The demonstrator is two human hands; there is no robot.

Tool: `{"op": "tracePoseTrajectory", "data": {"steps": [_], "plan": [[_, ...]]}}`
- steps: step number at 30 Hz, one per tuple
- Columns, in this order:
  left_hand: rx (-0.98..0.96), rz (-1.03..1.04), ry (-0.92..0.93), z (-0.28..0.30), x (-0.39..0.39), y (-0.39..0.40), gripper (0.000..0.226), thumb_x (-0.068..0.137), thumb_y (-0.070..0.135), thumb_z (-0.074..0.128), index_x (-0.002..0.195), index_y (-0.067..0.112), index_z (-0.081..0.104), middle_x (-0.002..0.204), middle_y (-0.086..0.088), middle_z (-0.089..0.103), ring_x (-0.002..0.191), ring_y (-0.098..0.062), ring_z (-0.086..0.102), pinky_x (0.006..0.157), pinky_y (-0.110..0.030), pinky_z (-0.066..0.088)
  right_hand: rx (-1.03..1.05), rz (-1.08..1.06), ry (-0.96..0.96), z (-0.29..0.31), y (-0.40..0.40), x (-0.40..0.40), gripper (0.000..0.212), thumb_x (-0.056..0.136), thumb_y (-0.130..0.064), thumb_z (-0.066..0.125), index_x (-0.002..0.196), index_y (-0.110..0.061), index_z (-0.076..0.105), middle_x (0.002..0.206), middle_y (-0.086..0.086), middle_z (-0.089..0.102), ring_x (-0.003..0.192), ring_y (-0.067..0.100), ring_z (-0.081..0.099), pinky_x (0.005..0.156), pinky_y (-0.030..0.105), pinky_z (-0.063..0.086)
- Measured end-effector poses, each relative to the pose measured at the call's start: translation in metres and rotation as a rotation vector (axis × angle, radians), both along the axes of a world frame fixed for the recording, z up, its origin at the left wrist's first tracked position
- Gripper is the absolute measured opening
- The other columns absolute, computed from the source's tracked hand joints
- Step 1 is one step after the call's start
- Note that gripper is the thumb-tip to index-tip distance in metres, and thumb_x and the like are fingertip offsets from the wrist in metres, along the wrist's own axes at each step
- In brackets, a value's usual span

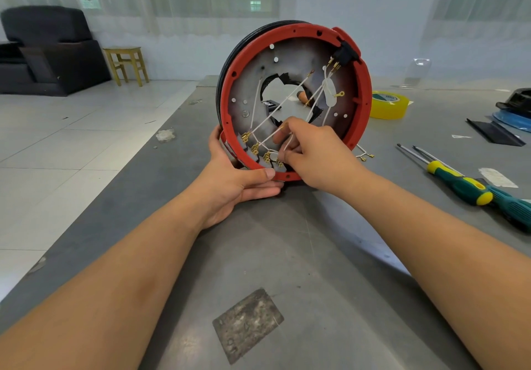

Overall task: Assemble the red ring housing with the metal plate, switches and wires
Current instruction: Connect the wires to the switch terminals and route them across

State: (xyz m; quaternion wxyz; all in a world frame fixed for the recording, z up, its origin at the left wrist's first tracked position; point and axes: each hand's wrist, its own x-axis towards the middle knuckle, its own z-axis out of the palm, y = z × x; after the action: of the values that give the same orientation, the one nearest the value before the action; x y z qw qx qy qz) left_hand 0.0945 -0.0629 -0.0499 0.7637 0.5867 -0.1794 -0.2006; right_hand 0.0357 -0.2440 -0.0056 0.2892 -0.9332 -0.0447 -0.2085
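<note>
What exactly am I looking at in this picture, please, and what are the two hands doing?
This is a single view from a camera worn on a person's head, looking down at a grey table. No robot is involved. The left hand steadies the red ring housing, stood on edge, with its metal plate inside. The right hand pinches a white wire near the brass terminals. To the right lie two screwdrivers and a yellow tape roll.
</note>
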Motion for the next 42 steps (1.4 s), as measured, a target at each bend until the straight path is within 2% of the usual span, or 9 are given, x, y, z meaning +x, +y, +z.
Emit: {"op": "tracePoseTrajectory", "data": {"steps": [3,8,13,17,19,22,27,32,42], "plan": [[-0.003,0.021,0.003,0.0003,-0.0006,-0.0022,0.123,0.076,-0.02,0.081,0.148,0.059,0.021,0.12,-0.021,0.074,0.092,-0.05,0.077,0.069,-0.046,0.066,-0.002,0.003,0.006,0.0006,0.0012,-0.0006,0.023,0.092,-0.008,0.06,0.106,-0.027,0.062,0.077,-0.01,0.066,0.076,0.012,0.066,0.075,0.043,0.058],[0.006,0.024,0.017,0.0001,0.0006,-0.003,0.121,0.075,-0.022,0.08,0.152,0.053,0.024,0.106,-0.015,0.08,0.092,-0.048,0.077,0.067,-0.043,0.066,-0.011,0.016,0.009,0.0008,0.0014,-0.0002,0.024,0.093,-0.008,0.058,0.109,-0.026,0.06,0.083,-0.009,0.068,0.08,0.014,0.066,0.077,0.042,0.058],[0.022,0.012,0.016,0.0017,-0.0012,-0.0032,0.117,0.077,-0.021,0.079,0.149,0.054,0.025,0.114,-0.021,0.076,0.091,-0.047,0.078,0.068,-0.042,0.066,-0.021,0.025,-0.032,0.0008,-0.0009,0.0016,0.023,0.096,-0.011,0.06,0.112,-0.026,0.056,0.08,-0.007,0.066,0.076,0.009,0.063,0.071,0.038,0.056],[0.033,0.009,0.008,0.0008,-0.0003,-0.0034,0.114,0.078,-0.02,0.079,0.147,0.053,0.026,0.105,-0.016,0.08,0.091,-0.046,0.078,0.068,-0.042,0.066,0.014,0.009,-0.047,-0.0013,-0.0011,0.0035,0.018,0.095,-0.013,0.061,0.107,-0.026,0.057,0.08,-0.004,0.067,0.076,0.015,0.066,0.069,0.041,0.057],[0.036,0.011,0.01,0.0009,-0.0009,-0.0038,0.115,0.077,-0.02,0.079,0.146,0.054,0.025,0.113,-0.019,0.077,0.091,-0.046,0.078,0.069,-0.042,0.066,0.059,-0.002,-0.045,-0.002,-0.001,0.0043,0.016,0.094,-0.012,0.062,0.102,-0.025,0.058,0.081,0.0,0.069,0.076,0.017,0.068,0.067,0.041,0.057],[0.039,0.015,0.014,0.0015,-0.0013,-0.004,0.118,0.076,-0.02,0.08,0.148,0.056,0.024,0.123,-0.022,0.07,0.091,-0.045,0.078,0.068,-0.041,0.066,0.128,-0.038,-0.051,-0.0036,0.0006,0.005,0.017,0.092,-0.011,0.065,0.093,-0.027,0.058,0.078,0.001,0.071,0.073,0.015,0.069,0.063,0.033,0.057],[0.044,0.019,0.009,0.0013,-0.0017,-0.0041,0.122,0.076,-0.021,0.079,0.152,0.055,0.021,0.125,-0.022,0.07,0.091,-0.045,0.078,0.068,-0.042,0.066,0.201,-0.077,-0.036,-0.0035,0.0036,0.0059,0.019,0.089,-0.011,0.068,0.089,-0.029,0.06,0.073,0.0,0.072,0.069,0.011,0.068,0.049,0.014,0.046],[0.047,0.022,0.01,0.0021,-0.0024,-0.0043,0.121,0.076,-0.02,0.08,0.152,0.053,0.021,0.126,-0.022,0.069,0.091,-0.045,0.078,0.068,-0.041,0.066,0.193,-0.076,-0.033,-0.0024,0.0034,0.0052,0.017,0.087,-0.011,0.069,0.089,-0.026,0.061,0.073,0.003,0.073,0.07,0.013,0.069,0.054,0.018,0.051],[0.021,0.03,0.026,0.0023,-0.0019,-0.0031,0.111,0.075,-0.021,0.08,0.148,0.046,0.029,0.128,-0.02,0.068,0.093,-0.044,0.078,0.071,-0.041,0.066,0.1,-0.062,-0.039,-0.0014,0.0026,0.0045,0.015,0.089,-0.013,0.07,0.09,-0.026,0.062,0.073,-0.003,0.071,0.071,0.007,0.068,0.059,0.017,0.05]]}}
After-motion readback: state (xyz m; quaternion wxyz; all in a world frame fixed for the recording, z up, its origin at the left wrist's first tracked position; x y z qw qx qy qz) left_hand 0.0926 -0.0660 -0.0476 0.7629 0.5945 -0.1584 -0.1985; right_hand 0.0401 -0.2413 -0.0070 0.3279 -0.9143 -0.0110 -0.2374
